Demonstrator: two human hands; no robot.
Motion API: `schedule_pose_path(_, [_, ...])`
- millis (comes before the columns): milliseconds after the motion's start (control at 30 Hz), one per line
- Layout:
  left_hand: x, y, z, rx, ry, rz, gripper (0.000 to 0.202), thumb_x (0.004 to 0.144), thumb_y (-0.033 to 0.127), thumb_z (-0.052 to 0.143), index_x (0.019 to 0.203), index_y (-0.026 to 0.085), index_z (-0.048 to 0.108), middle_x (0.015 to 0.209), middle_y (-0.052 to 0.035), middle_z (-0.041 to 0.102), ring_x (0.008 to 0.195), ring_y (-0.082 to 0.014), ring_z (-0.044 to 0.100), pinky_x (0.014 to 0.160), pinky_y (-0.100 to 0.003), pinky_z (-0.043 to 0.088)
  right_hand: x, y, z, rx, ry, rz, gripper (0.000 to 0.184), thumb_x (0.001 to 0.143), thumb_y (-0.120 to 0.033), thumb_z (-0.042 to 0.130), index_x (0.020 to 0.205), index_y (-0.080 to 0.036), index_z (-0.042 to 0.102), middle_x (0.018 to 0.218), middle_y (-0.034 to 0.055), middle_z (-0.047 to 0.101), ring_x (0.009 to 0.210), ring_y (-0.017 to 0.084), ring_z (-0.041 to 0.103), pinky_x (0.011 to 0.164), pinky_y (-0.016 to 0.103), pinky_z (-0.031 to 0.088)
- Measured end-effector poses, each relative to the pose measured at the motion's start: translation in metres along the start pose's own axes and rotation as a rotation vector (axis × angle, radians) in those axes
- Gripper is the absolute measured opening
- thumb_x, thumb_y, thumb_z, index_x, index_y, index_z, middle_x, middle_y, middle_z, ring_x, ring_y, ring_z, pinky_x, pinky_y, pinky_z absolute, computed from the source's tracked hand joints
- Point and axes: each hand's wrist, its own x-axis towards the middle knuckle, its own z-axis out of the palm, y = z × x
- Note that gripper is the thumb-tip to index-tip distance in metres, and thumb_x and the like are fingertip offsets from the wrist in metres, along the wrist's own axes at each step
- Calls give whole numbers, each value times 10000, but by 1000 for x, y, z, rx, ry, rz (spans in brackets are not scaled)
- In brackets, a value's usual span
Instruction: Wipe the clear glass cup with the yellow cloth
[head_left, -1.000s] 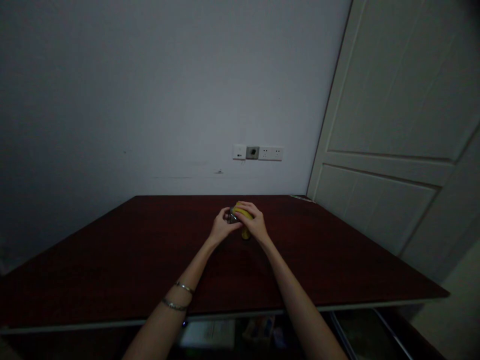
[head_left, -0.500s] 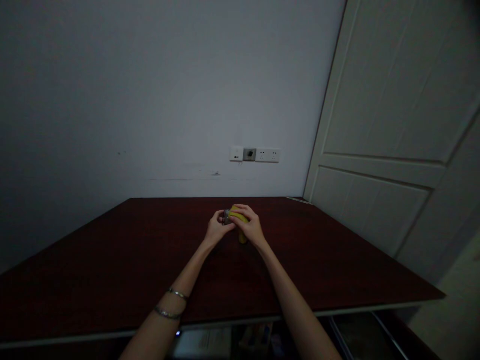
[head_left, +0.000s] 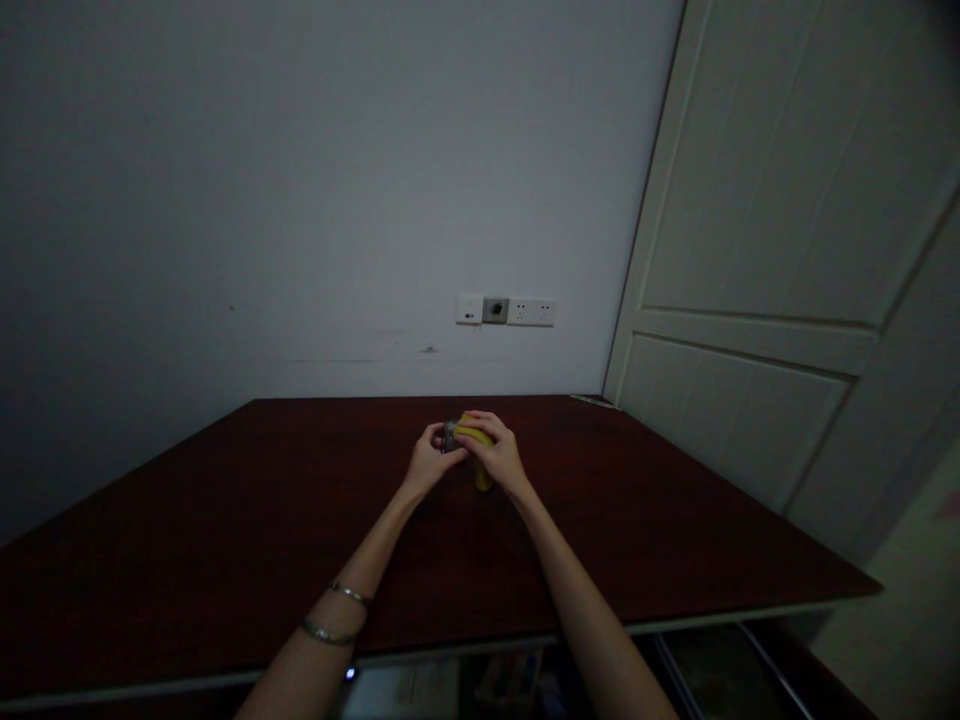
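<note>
Both hands meet over the middle of the dark red table (head_left: 300, 520), holding a small yellow object (head_left: 472, 433) with a grey end piece (head_left: 450, 436) on its left side. My left hand (head_left: 431, 460) has its thumb and fingers closed around the grey end. My right hand (head_left: 499, 455) wraps over the yellow body from the right. Below the right palm, a rounded yellow part (head_left: 483, 478) points down toward the tabletop. Fingers cover much of the object, and in the dim light its exact kind cannot be made out.
Behind the table stands a pale wall with a row of sockets (head_left: 506, 311). A white panelled door (head_left: 742, 400) is at the right. Under the table's front edge, an open space holds a pale flat item (head_left: 405, 688) and a dark tray-like thing (head_left: 720, 670).
The view has shifted very slightly. Both hands keep the same hold on the yellow object, and a little more of the grey end piece shows at the left fingers.
</note>
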Motion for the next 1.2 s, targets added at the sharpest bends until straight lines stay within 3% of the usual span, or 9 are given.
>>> schedule_pose_path(200, [-5, 4, 3, -33, -54, -9, 660, 441, 297, 783, 994, 126, 464, 694, 23, 533, 591, -104, 547, 521, -209, 438, 1, 6, 1, -31, 132, 96, 159, 678, -261, 642, 820, -197, 674, 943, 65, 629, 915, 191, 576, 854, 340, 435])
schedule_pose_path(467, [-5, 9, 0, -70, -27, 18, 613, 469, 299, 767, 974, 130, 462, 687, 24, 541, 558, -90, 538, 491, -194, 439, 2, -1, 0, 52, 5, 13, 166, 668, -234, 655, 831, -223, 684, 1015, 54, 611, 959, 186, 566, 881, 333, 426])
schedule_pose_path(733, [-6, 5, 1, -102, -58, 24, 643, 476, 300, 770, 1005, 148, 436, 749, -1, 569, 596, -108, 570, 486, -198, 456, 3, 1, 6, 6, 124, 72, 160, 683, -254, 638, 828, -201, 677, 953, 67, 630, 925, 191, 577, 861, 344, 435])
schedule_pose_path(967, [-5, 6, -1, -102, -58, 19, 627, 479, 285, 765, 991, 144, 431, 747, 1, 554, 582, -97, 556, 462, -184, 451, 6, 3, -1, 42, -42, 17, 170, 660, -252, 661, 825, -215, 681, 994, 58, 622, 948, 184, 575, 870, 329, 434])
schedule_pose_path(1200, [-11, 11, -1, -89, -167, 24, 670, 470, 277, 772, 1012, 161, 396, 833, -11, 520, 601, -97, 555, 427, -169, 438, 10, 11, -4, 21, 102, 119, 197, 672, -307, 650, 825, -186, 679, 933, 74, 649, 896, 201, 593, 848, 355, 440])
